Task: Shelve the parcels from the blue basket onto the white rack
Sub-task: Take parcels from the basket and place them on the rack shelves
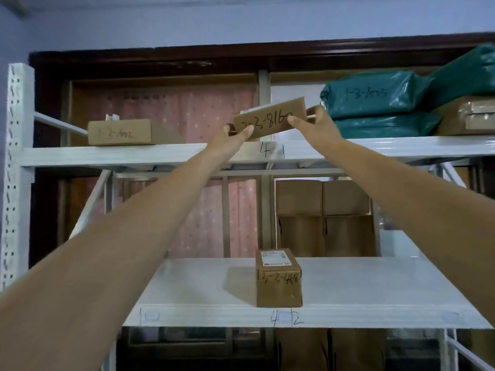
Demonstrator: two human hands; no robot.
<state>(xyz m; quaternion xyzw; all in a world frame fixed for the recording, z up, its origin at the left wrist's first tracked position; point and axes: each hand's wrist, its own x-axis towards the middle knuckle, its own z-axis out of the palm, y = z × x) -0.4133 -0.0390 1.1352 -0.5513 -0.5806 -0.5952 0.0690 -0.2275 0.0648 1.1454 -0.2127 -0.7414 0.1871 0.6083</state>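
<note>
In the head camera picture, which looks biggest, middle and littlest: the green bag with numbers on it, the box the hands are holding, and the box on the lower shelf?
1. Green bag, biggest.
2. and 3. The held box and the lower-shelf box look about alike; the lower one sits nearer the camera, so I won't rank them.

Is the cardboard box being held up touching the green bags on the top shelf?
Apart. In the head view the right hand sits between the cardboard box and the green bags, with a visible gap at the box's right end.
</note>
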